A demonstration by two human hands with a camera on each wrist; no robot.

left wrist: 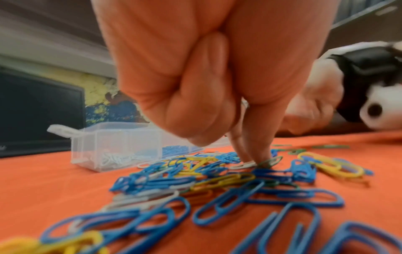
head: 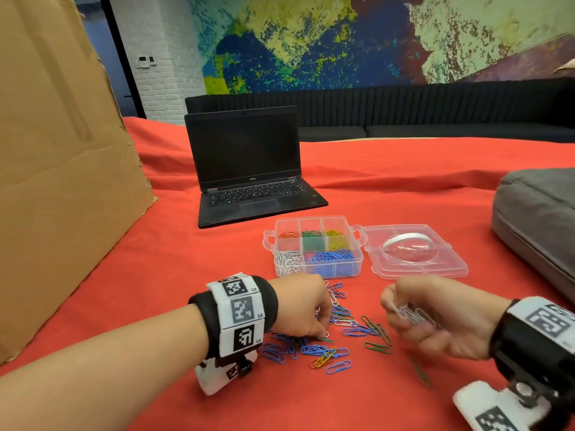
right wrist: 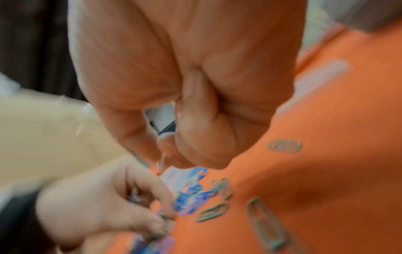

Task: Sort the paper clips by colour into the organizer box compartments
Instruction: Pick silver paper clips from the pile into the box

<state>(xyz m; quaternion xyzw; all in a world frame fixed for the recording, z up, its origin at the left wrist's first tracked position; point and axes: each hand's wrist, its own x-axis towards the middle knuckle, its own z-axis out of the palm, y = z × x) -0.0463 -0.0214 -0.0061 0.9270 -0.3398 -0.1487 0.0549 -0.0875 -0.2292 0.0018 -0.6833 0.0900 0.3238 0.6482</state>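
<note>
A clear organizer box (head: 360, 265) stands on the red cloth, with orange, green and yellow clips in its back compartments, white at front left and blue at front right. In front of it lies a loose pile of paper clips (head: 337, 349), mostly blue, with some green, yellow and white ones. My left hand (head: 322, 332) reaches down into the pile, and its thumb and finger pinch a white clip (left wrist: 243, 165) lying beside a green one (left wrist: 270, 161). My right hand (head: 401, 312) hovers to the right of the pile and grips a bunch of white clips (head: 415, 315).
The box's open lid (head: 441, 269) lies flat on its right with a white ring on it. An open black laptop (head: 249, 175) sits behind, a cardboard sheet (head: 56, 181) leans at the left, and a grey bag (head: 541, 219) lies at the right. Stray green clips (head: 420, 371) lie near me.
</note>
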